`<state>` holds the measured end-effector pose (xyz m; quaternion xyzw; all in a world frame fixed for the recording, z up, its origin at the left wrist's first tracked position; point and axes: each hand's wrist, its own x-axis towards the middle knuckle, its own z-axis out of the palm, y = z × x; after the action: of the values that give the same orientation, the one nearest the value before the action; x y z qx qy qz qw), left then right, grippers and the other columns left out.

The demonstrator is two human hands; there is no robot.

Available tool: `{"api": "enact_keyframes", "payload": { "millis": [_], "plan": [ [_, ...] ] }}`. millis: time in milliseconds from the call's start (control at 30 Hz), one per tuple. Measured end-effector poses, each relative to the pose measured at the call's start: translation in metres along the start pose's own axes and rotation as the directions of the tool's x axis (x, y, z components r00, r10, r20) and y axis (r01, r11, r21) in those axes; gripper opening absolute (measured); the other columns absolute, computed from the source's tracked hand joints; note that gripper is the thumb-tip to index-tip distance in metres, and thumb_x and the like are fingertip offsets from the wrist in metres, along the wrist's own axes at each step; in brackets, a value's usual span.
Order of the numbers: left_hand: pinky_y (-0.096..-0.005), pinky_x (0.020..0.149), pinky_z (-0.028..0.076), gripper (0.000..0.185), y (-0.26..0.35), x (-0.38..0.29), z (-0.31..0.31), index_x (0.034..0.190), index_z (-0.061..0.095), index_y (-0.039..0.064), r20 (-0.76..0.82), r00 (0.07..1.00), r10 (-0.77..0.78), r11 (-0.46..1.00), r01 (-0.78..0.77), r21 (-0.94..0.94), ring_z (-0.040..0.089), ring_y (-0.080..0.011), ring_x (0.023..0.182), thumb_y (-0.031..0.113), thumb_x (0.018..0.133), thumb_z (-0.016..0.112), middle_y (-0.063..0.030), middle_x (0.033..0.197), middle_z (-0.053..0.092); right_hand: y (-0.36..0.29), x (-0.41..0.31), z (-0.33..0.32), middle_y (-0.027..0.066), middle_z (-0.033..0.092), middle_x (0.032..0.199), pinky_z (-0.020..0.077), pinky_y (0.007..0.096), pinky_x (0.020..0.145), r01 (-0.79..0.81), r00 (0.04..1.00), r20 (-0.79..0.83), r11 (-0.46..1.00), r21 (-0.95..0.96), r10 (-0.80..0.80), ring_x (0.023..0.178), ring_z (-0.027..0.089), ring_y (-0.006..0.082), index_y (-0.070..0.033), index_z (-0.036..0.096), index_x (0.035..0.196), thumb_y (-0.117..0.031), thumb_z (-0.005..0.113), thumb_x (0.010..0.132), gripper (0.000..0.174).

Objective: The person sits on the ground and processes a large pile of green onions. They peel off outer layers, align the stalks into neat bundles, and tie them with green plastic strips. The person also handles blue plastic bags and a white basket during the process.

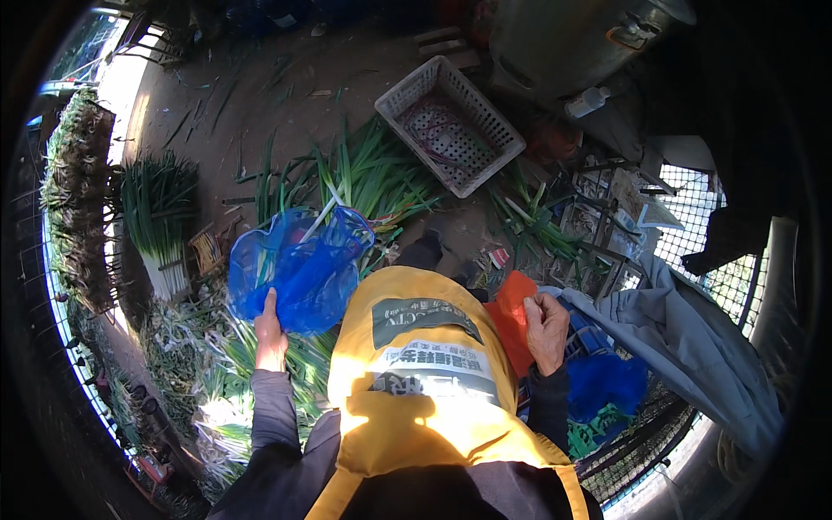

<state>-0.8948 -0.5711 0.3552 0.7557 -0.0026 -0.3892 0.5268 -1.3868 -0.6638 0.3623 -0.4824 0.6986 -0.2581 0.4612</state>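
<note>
My left hand [270,335] grips a blue mesh net [305,286] by its near edge, thumb on top. The net spreads out ahead of the hand, over part of some leek-like green onions [374,166] on the ground; a white stalk shows at its far side. On the other side, my right hand [547,331] pinches a piece of orange-red fabric [513,312] beside the yellow apron [416,292] on my lap. The apron bears printed writing. Close to my right forearm lies another bundle of blue mesh [604,387].
A pale perforated plastic crate [455,185] with reddish strands inside stands ahead. Upright bundled green onions [159,227] are at left, and more loose ones [539,218] lie right. Grey fabric [676,338] drapes at right. A large metal drum [559,45] and a plastic bottle [588,102] stand beyond.
</note>
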Motion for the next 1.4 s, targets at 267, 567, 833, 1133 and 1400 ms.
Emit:
{"api": "enact_keyframes", "payload": {
  "millis": [267,567,833,1133,1400],
  "plan": [
    [-0.0404,0.089,0.061,0.046,-0.013,-0.001,-0.059,0.128,0.064,-0.003,-0.261,0.962,-0.087,0.977,0.031,-0.210,0.072,-0.0262,0.101,0.033,0.100,0.071,-0.0160,0.121,0.071,-0.043,0.104,0.018,0.0017,0.059,0.075,0.0427,0.0263,0.064,0.162,0.982,0.092,0.987,0.008,-0.162,0.072,0.053,0.0077,0.003,0.064,0.088,-0.012,0.064,0.100,0.019],
    [-0.0396,0.092,0.059,0.040,-0.001,0.053,-0.045,0.129,0.065,0.002,-0.346,0.925,-0.156,0.932,0.022,-0.362,0.071,-0.0233,0.104,0.028,0.100,0.072,-0.0110,0.123,0.071,-0.145,0.161,0.075,-0.0006,0.062,0.078,0.0443,0.0261,0.066,0.271,0.928,0.286,0.959,-0.080,-0.238,0.072,0.053,0.0067,0.004,0.067,0.096,-0.015,0.063,0.100,0.020],
    [-0.0405,0.099,0.056,0.041,0.015,0.067,-0.016,0.135,0.062,0.002,-0.374,0.918,-0.130,0.883,-0.064,-0.465,0.067,-0.0241,0.115,0.025,0.102,0.069,-0.0107,0.133,0.067,-0.218,0.196,0.124,-0.0043,0.062,0.082,0.0432,0.0227,0.066,0.290,0.850,0.427,0.951,0.109,-0.308,0.072,0.053,0.0036,0.002,0.068,0.097,-0.011,0.061,0.103,0.016],
    [-0.0401,0.094,0.058,0.037,0.071,0.126,0.036,0.129,0.065,0.003,-0.399,0.911,-0.105,0.840,-0.133,-0.526,0.070,-0.0241,0.106,0.026,0.102,0.070,-0.0107,0.124,0.070,-0.248,0.304,0.215,0.0103,0.063,0.070,0.0474,0.0309,0.065,0.502,0.782,0.418,0.864,0.017,-0.463,0.066,0.058,0.0142,0.003,0.066,0.087,-0.014,0.067,0.097,0.020],
    [-0.0368,0.085,0.059,0.032,0.183,0.293,0.149,0.126,0.067,0.005,-0.249,0.955,-0.162,0.862,0.014,-0.506,0.071,-0.0202,0.098,0.026,0.102,0.070,-0.0064,0.115,0.072,-0.263,0.427,0.280,0.0075,0.058,0.065,0.0447,0.0322,0.060,0.357,0.821,0.517,0.924,-0.136,-0.241,0.061,0.052,0.0142,0.003,0.065,0.082,-0.018,0.069,0.096,0.026]
  ]
}}
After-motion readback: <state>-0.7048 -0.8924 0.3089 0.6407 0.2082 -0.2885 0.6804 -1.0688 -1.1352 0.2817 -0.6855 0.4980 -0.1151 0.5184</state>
